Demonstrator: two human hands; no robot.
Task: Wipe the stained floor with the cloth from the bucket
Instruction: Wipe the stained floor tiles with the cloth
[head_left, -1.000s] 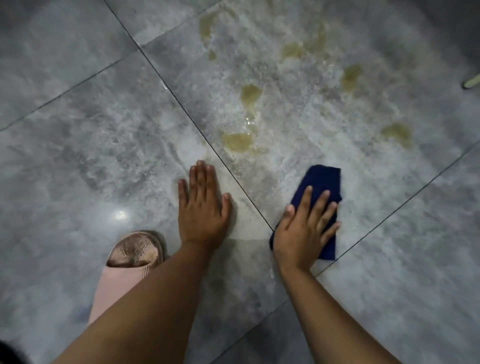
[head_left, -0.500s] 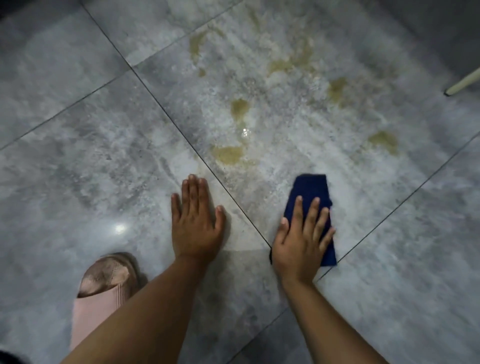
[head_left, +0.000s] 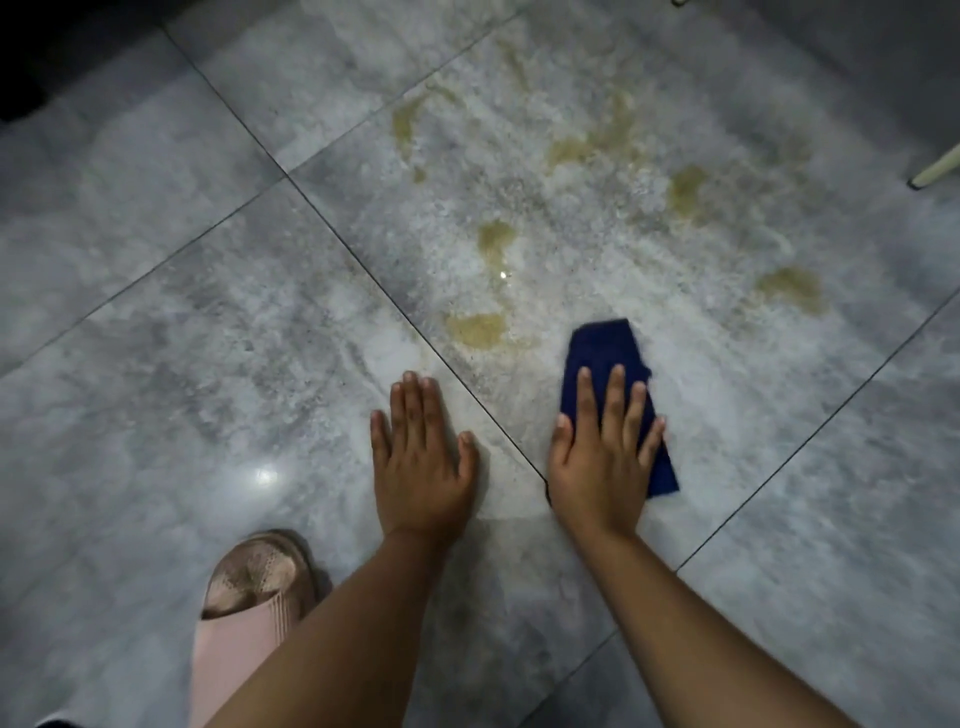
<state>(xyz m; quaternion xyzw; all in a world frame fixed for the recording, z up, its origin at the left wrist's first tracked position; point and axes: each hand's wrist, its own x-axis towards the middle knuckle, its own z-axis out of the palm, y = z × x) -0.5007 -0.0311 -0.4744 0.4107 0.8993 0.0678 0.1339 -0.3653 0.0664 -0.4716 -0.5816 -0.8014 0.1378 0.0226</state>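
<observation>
A dark blue cloth (head_left: 602, 348) lies flat on the grey marbled floor tiles (head_left: 208, 338). My right hand (head_left: 602, 457) presses down on its near half with spread fingers. My left hand (head_left: 421, 457) rests flat on the bare tile to the left, palm down and holding nothing. Several yellowish-brown stains spread over the tile beyond the cloth; the nearest stain (head_left: 475, 328) lies just left of the cloth's far end, another stain (head_left: 792, 286) to its right. No bucket is in view.
A pink slipper (head_left: 244, 608) on a foot stands at the lower left, near my left forearm. A pale furniture leg (head_left: 935, 169) touches the floor at the right edge. Dark grout lines cross the tiles diagonally.
My right hand has slid the cloth a little forward and turned it towards the stains. The left hand has stayed planted. The view has tilted, showing more floor beyond.
</observation>
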